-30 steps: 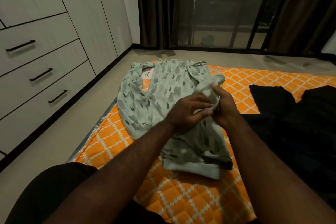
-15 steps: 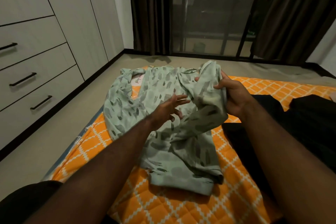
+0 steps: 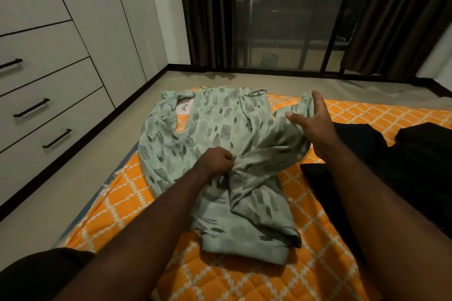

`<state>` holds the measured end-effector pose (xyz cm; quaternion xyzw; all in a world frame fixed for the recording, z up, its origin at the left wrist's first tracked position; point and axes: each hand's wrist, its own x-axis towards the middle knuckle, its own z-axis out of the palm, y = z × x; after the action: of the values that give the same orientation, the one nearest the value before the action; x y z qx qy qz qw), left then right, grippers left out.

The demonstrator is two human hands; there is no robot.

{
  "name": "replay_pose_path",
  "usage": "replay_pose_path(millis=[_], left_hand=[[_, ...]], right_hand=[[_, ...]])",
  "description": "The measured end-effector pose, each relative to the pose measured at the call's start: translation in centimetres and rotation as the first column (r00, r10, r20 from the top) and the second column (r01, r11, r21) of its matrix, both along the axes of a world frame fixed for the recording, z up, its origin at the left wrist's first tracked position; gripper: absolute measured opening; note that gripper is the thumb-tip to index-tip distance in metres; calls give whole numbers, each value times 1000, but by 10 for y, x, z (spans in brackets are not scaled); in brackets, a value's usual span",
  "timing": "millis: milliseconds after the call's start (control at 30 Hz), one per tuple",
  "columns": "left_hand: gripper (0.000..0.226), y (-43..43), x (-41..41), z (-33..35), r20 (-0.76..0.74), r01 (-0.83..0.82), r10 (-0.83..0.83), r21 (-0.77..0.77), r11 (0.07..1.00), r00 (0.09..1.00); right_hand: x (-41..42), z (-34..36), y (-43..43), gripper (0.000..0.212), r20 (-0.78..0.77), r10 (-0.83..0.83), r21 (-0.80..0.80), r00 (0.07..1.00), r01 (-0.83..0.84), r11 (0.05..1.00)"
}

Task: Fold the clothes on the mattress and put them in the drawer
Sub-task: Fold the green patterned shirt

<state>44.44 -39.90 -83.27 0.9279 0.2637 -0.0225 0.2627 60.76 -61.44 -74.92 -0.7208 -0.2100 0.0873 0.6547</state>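
Your knee in dark cloth sits nearest, at the lower left, beside the orange patterned mattress (image 3: 137,205). On the mattress, the near hem of the pale green spotted garment (image 3: 220,129) lies bunched and doubled over. At its middle, your left hand (image 3: 215,161) is closed into a fist, pinching a gather of the green fabric. Farther and to the right, your right hand (image 3: 315,124) is held with fingers spread apart, its palm against a raised fold of the same garment; whether it grips the fold you cannot tell. Dark clothes (image 3: 391,161) lie to the right on the mattress. On the left, the closed drawers (image 3: 49,102) stand along the wall. Farthest are dark curtains (image 3: 203,12) and a glass door.
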Motion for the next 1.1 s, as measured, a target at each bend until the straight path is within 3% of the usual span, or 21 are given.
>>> replay_pose_path(millis=[233,333,433,567,733,833,933,1100], left_hand=[[22,11,-7,28,-142,32,-61,-197,980,988],[28,15,-8,28,-115,166,-188,-178,970,975],[18,20,-9,23,-125,294,-349,-325,899,929],[11,31,-6,16,-186,204,-382,-598,775,905],[16,41,4,9,-231,96,-381,-734,672,895],[20,40,9,-2,-313,64,-394,-707,704,864],[28,41,10,-11,-308,33,-355,-712,701,883],[29,32,0,-3,-241,10,-267,-724,690,933]], right_hand=[[-2,-14,7,89,105,-33,-138,994,47,989],[3,-15,14,91,56,46,-118,997,-40,992],[16,-11,28,96,9,156,-87,988,-154,984],[48,5,60,103,10,250,36,968,-250,968],[88,8,111,106,32,344,138,939,-345,929],[102,-31,127,101,-87,315,-84,945,-322,943],[104,-94,119,116,-294,154,-372,943,-261,891],[88,-114,90,111,-309,78,-293,948,-173,940]])
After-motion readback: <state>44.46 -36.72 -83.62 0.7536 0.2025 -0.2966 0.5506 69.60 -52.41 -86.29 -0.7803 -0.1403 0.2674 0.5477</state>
